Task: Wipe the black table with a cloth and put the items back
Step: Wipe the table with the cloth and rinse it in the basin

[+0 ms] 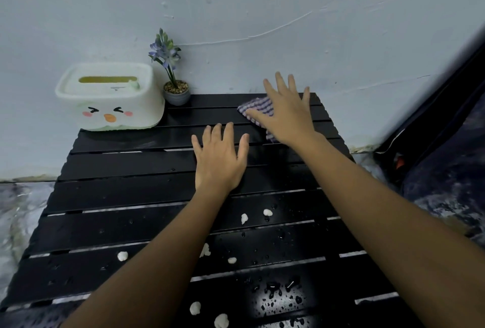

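The black slatted table (126, 191) fills the view. My right hand (287, 111) lies flat with fingers spread on a checked purple-and-white cloth (256, 107) at the far right of the table; most of the cloth is hidden under it. My left hand (220, 157) rests flat on the slats near the middle, fingers apart, holding nothing. A white tissue box with a cartoon face (110, 96) and a small potted purple flower (174, 86) stand at the far left corner against the wall.
Several white crumbs, such as one (122, 256), and water drops (275, 291) lie on the near half of the table. A pale wall (262, 12) runs behind. A dark bag or fabric (446, 157) sits to the right, patterned floor to the left.
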